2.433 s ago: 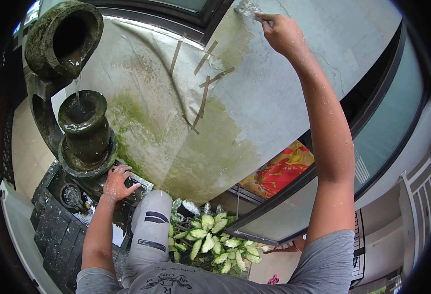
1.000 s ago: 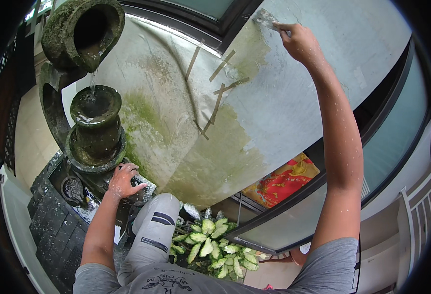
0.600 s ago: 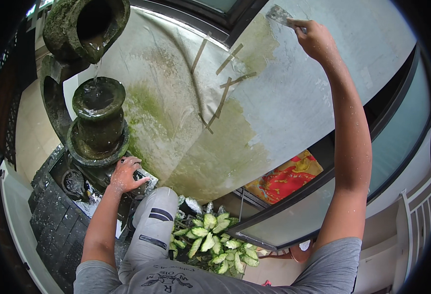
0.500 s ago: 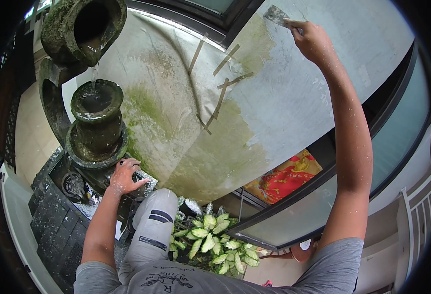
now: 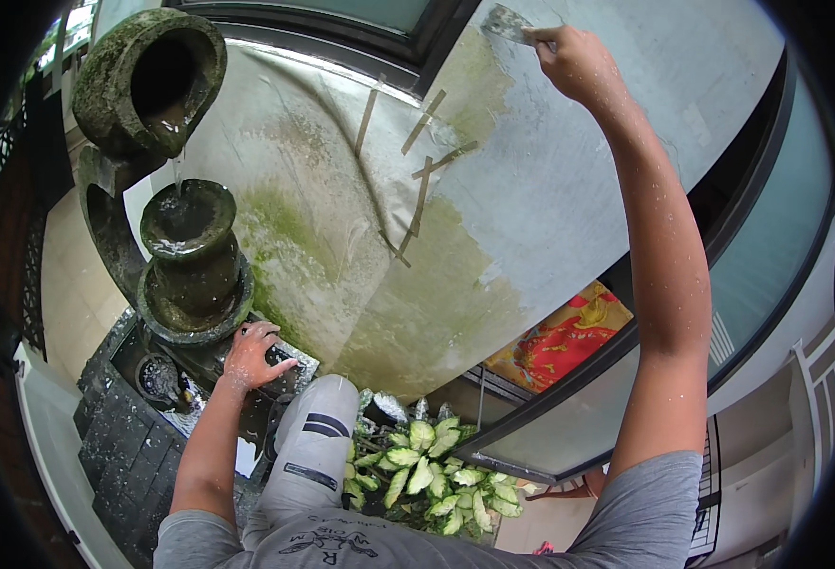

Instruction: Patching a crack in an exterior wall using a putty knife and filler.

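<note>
High up on the wall, my right hand point(image 5: 574, 62) grips a scraper point(image 5: 506, 25) with a flat, grey-smeared blade. The blade lies at the wall point(image 5: 569, 180), close to where bare pale grey surface meets a green-stained patch. White specks dot my raised right forearm. Down at the left, my left hand point(image 5: 252, 357) rests with fingers apart on the dark base beside a stone fountain point(image 5: 194, 261). Its thumb points toward the wall. Water runs from the round upper spout point(image 5: 166, 85) into the bowl below.
Brown tape strips point(image 5: 418, 209) cross a wrinkled sheet on the wall. A dark-framed glass panel point(image 5: 569, 427) stands at the right, near a red and gold picture point(image 5: 560, 341). Leafy plants point(image 5: 427, 465) grow below my knee. Speckled dark tiles point(image 5: 133, 455) lie at the left.
My right hand has shifted a little up and left along the wall with the scraper. My left hand stays on the fountain base. The view has turned slightly.
</note>
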Tool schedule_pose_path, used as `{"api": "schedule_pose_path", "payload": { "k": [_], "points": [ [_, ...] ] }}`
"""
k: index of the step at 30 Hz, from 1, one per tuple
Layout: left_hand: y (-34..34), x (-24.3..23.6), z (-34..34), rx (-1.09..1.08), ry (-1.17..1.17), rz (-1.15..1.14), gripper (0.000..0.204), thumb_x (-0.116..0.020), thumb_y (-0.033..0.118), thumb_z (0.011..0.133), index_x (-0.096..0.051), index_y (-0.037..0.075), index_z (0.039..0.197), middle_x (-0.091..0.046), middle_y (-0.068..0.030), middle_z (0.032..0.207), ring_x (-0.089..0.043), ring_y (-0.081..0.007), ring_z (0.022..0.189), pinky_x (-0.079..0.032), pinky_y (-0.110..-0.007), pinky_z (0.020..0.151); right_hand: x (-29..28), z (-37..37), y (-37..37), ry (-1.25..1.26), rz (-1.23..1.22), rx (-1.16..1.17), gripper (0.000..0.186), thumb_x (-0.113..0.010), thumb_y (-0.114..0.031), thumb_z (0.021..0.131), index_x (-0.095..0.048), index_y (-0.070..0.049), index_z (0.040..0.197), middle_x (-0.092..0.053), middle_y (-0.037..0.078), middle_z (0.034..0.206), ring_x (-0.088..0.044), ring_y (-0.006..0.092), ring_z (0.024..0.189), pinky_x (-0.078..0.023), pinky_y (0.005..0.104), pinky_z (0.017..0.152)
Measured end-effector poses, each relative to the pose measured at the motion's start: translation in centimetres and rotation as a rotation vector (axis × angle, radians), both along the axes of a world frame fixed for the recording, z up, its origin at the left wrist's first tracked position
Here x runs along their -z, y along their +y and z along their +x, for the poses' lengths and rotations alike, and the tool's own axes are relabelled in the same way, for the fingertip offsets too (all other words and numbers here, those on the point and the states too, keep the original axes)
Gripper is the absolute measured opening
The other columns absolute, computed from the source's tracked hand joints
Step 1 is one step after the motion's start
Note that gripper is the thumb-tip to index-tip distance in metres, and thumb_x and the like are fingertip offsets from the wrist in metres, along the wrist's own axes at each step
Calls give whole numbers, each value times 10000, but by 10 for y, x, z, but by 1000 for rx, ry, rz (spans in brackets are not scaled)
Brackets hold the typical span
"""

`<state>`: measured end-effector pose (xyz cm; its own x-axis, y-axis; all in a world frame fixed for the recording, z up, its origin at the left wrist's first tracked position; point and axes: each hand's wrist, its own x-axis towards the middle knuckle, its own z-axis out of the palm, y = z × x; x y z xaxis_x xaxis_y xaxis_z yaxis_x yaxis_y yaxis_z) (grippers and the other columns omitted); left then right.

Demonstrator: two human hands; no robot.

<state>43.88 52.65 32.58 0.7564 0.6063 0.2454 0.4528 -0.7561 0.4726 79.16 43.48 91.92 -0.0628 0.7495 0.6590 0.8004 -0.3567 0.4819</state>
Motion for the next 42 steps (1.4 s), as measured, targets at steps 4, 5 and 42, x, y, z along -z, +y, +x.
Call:
{"api": "schedule_pose_path", "payload": {
  "k": [4, 5, 42],
  "points": [
    [4, 10, -8, -49, -12, 65, 645, -750, 647, 876, -764, 80, 1182, -604, -104, 1476, -449, -298, 1486, -266, -518, 1266, 8, -7, 1, 6, 11, -51, 359, -574, -213, 1021, -763, -204, 1326, -768, 210, 934, -724, 385, 791, -582, 476, 788],
    [1, 6, -6, -35, 1, 47, 647, -750, 650, 874, -763, 83, 1185, -602, -102, 1478, -449, -293, 1487, -263, -519, 1266, 9, -4, -3, 66, 16, -51, 368, -560, -184, 991, -781, -188, 1286, -769, 217, 965, -734, 398, 864, -588, 483, 842],
    [4, 11, -12, -67, -126, -63, 588, -761, 597, 891, -746, 86, 1181, -665, -84, 1435, -511, -290, 1453, -347, -543, 1214, -45, 6, -11, 143, -44, -42, 331, -625, -191, 1011, -779, -172, 1304, -787, 217, 1090, -759, 358, 921, -578, 434, 867]
  ]
}}
